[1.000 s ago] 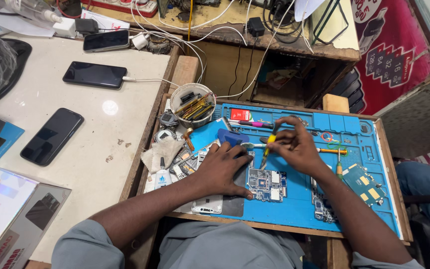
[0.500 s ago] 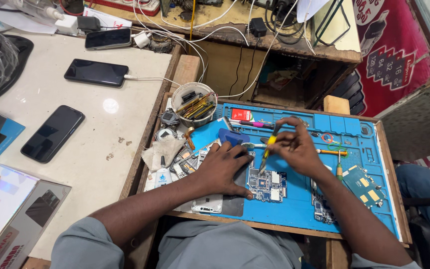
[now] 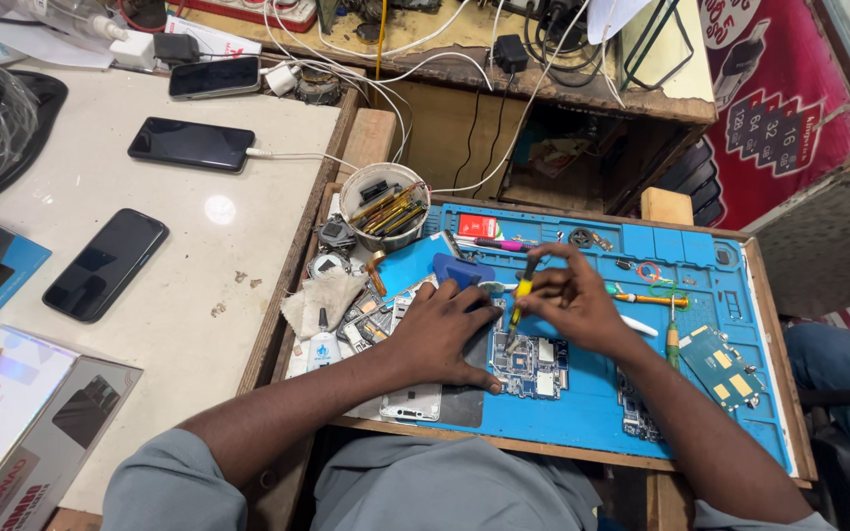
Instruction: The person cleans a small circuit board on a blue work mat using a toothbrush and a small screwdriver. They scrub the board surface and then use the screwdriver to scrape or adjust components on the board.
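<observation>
My left hand (image 3: 448, 332) lies flat, fingers spread, pinning the board (image 3: 528, 362) to the mat (image 3: 582, 413) while right-hand (image 3: 573, 307) fingers pinch the screwdriver (image 3: 518, 301) upright over it.

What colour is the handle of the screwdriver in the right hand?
Yellow with black, on the screwdriver held by the right hand over the circuit board; head view.

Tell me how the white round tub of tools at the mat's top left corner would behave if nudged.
The tub is crammed with long tools leaning to one side, so it probably feels top-heavy and may tip. It sits beside the blue mat, likely on bare wood, so it might slide.
</observation>
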